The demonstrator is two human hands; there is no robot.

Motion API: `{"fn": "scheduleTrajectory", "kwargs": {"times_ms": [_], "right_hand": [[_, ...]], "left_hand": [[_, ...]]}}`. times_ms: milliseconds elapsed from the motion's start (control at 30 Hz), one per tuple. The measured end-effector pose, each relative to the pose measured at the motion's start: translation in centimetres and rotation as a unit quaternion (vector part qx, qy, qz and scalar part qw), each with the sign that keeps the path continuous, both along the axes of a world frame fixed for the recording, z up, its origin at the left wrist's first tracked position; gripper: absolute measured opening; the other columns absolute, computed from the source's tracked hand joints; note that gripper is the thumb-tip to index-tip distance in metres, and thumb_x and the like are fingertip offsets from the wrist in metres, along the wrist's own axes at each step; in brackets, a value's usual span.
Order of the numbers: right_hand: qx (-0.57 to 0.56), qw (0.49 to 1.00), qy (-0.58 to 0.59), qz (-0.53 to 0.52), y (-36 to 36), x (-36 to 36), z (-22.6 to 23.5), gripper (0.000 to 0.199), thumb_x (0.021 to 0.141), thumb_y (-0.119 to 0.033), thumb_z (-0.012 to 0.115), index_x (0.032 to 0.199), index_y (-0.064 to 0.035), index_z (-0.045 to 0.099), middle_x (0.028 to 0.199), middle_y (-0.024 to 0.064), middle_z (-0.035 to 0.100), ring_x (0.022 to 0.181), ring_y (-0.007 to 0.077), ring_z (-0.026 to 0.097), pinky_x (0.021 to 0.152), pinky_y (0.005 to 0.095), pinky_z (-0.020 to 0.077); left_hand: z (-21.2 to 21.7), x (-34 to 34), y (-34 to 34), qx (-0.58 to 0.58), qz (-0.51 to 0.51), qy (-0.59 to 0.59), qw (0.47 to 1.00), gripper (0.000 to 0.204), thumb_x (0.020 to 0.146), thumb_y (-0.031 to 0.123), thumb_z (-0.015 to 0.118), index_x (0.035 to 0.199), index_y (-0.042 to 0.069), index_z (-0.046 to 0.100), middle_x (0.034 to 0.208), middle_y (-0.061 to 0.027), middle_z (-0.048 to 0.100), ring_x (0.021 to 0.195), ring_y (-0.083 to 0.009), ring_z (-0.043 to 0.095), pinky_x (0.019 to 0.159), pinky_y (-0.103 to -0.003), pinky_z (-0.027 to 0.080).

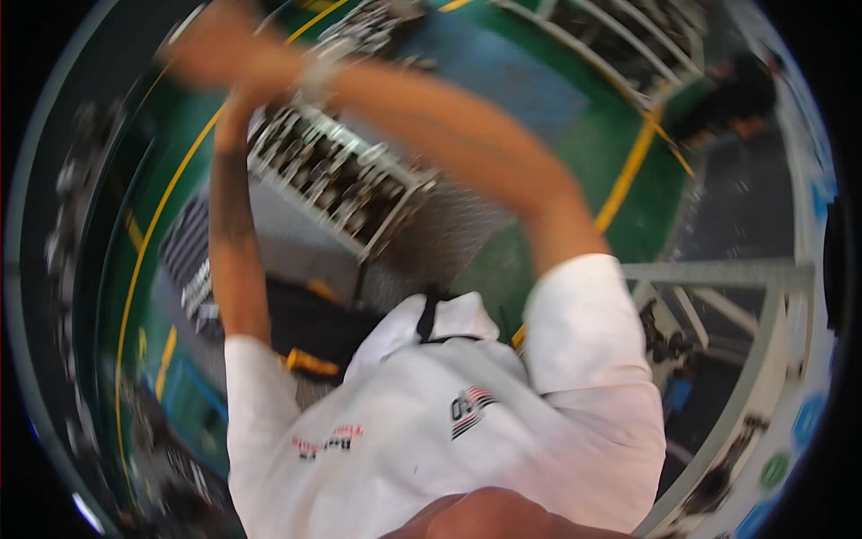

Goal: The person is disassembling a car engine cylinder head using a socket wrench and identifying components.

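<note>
Both arms reach up to the far left, where my hands meet and overlap. My right hand [211, 47] is smeared by motion, with a pale band [316, 76] at its wrist. Mostly hidden behind it is my left hand [241, 101]; its fingers do not show. A thin bright edge [186, 25] lies by the right hand's fingers, but what it belongs to is too blurred to tell. Under the arms stands a metal rack [364, 250] holding several shiny metal parts [332, 171] in rows, apart from both hands.
More metal parts [373, 27] lie beyond the rack. A pale metal frame [718, 272] stands at the right, and another frame [620, 81] at the far right. Yellow lines [628, 171] mark the green floor [503, 260]. A dark figure [741, 90], perhaps a person, is at the far right.
</note>
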State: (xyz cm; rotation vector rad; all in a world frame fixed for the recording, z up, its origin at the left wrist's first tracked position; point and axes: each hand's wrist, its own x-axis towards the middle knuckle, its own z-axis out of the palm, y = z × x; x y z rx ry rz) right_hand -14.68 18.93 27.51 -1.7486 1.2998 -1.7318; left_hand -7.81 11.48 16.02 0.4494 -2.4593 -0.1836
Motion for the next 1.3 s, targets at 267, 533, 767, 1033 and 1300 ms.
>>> {"fn": "scheduleTrajectory", "kwargs": {"times_ms": [267,533,767,1033,1300], "right_hand": [[-0.124,0.925,-0.356,0.046,12.9,-15.6,-4.8,0.046,0.099,-0.031,0.042,0.059,-0.0154,0.026,0.052,-0.0022,0.018,0.045,0.0123,0.019,0.045,0.0309,0.0210],[0.122,0.887,0.067,-0.439,24.2,-16.6,-24.3,0.053,0.095,-0.038,0.053,0.056,-0.0008,0.050,0.049,0.0174,0.036,0.044,0.0313,0.035,0.049,0.0426,0.0321],[0.292,0.905,0.073,-0.301,32.8,-12.1,-34.7,0.045,0.091,-0.027,0.056,0.057,0.0009,0.051,0.056,0.0217,0.050,0.052,0.0417,0.049,0.051,0.0463,0.0403],[0.259,0.928,0.225,-0.145,34.1,-8.9,-37.3,0.042,0.090,-0.028,0.055,0.056,-0.0040,0.058,0.055,0.0173,0.057,0.054,0.0386,0.056,0.051,0.0465,0.0451],[0.219,0.880,0.414,0.076,29.1,-8.3,-44.9,0.037,0.084,-0.031,0.056,0.059,-0.0060,0.066,0.059,0.0161,0.062,0.058,0.0377,0.061,0.055,0.0460,0.0501]], "left_hand": [[-8.4,5.7,-0.5,0.041,0.074,-0.108,0.991,0.031,0.094,0.030,0.055,0.108,0.003,0.056,0.106,-0.0176,0.063,0.098,-0.0360,0.060,0.083,-0.045,0.048],[-18.1,1.7,-5.1,-0.153,0.038,-0.187,0.970,0.022,0.088,0.011,0.052,0.102,-0.002,0.062,0.107,-0.0180,0.064,0.093,-0.0330,0.059,0.084,-0.043,0.047],[-16.2,1.3,-3.0,-0.173,0.110,-0.215,0.955,0.026,0.097,0.026,0.052,0.101,0.001,0.058,0.095,-0.0185,0.060,0.089,-0.0366,0.058,0.075,-0.047,0.046],[-15.5,1.0,-1.0,-0.155,0.127,-0.158,0.967,0.030,0.097,0.027,0.051,0.094,0.000,0.062,0.083,-0.0138,0.062,0.075,-0.0330,0.060,0.067,-0.044,0.049],[-16.4,1.4,-0.4,-0.143,0.136,-0.061,0.978,0.028,0.096,0.027,0.054,0.096,0.000,0.063,0.092,-0.0182,0.063,0.083,-0.0363,0.062,0.070,-0.044,0.051]]}}
